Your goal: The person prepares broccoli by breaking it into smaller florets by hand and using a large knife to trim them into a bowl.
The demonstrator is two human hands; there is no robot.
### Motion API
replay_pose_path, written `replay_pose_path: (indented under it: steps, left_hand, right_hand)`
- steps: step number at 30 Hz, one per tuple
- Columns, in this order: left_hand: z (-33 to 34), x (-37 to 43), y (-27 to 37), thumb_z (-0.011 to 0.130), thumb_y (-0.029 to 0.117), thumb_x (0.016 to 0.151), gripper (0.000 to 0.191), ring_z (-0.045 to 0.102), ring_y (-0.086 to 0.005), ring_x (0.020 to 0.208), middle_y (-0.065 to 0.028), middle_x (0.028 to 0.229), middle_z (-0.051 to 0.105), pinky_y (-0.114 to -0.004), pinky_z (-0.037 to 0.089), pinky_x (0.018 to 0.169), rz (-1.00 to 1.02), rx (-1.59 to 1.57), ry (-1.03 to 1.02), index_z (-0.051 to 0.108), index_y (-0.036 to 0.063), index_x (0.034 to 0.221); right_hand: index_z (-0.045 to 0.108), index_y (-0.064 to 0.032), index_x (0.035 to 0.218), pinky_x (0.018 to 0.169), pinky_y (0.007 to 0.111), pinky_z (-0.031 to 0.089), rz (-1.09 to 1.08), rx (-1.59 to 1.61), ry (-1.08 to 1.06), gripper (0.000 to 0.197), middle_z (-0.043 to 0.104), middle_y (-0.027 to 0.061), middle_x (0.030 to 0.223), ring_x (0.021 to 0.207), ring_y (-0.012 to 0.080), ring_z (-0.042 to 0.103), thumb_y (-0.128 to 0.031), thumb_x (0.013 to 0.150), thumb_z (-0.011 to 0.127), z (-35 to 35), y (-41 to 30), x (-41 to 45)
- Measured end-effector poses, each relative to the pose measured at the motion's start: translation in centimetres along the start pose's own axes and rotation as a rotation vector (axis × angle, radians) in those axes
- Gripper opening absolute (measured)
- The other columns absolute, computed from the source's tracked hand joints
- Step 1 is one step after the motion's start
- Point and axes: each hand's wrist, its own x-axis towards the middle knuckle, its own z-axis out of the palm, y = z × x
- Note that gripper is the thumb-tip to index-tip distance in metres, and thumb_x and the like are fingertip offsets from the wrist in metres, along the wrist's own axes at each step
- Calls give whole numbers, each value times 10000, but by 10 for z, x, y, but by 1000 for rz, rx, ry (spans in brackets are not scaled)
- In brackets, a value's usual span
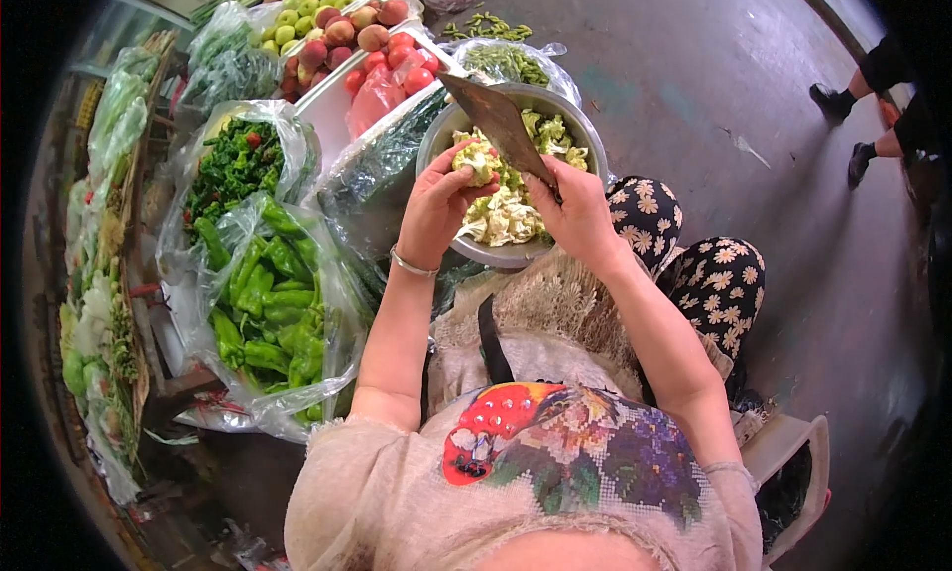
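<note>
My left hand (440,199) holds a small cauliflower floret (477,163) between thumb and fingers. In my right hand (576,212) is a knife with a broad, dark, worn blade (497,121); its handle is mostly hidden by my fist. The blade points up and left, beside the floret; whether it touches cannot be told. Below both hands stands a round metal basin (511,257), close against my lap. Cut cauliflower pieces (507,220) lie in it, pale near me and yellow-green towards the far side.
Left of me are a plastic bag of green peppers (275,296) and a bag of dark leafy greens (236,165). Beyond are foam boxes with tomatoes (401,57), peaches (340,34) and green fruit (301,13). Green pods (513,61) lie behind the basin. A person's feet (833,104) show at right.
</note>
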Motion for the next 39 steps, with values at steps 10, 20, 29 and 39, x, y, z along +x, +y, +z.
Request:
replay_pose_path:
  steps: [10,20,29,39]
  left_hand:
    - [11,2,0,536,79,955,355,654,-183,975,-118,1145,633,-312,553,865,-1,184,3,494,-53,1282]
    - [9,-2,5,573,80,943,357,634,-174,1029,-111,1156,623,-286,515,914,68,441,-8,501,-66,1261]
    - [11,0,-16,607,63,920,289,671,-190,945,-110,1071,663,-305,559,854,102,259,127,565,-39,1187]
    - [5,-8,-17,564,24,930,327,628,-244,1076,-131,1182,625,-411,554,919,79,-8,148,547,-20,1253]
  right_hand:
    - [617,-6,1125,695,352,531,-67,48,-11,260,668,180,938,820,320,665,-19,866,610,1,-6,-1]
    - [628,-28,1092,680,364,525,-66,65,0,234,674,161,921,797,335,658,-17,860,608,5,-4,-3]
    - [631,-46,1082,669,388,530,-10,-150,64,208,669,135,886,783,329,657,-98,882,603,24,1,-3]
    - [625,-10,1076,642,407,499,103,-126,133,204,652,206,838,738,366,636,-78,889,582,17,8,3]
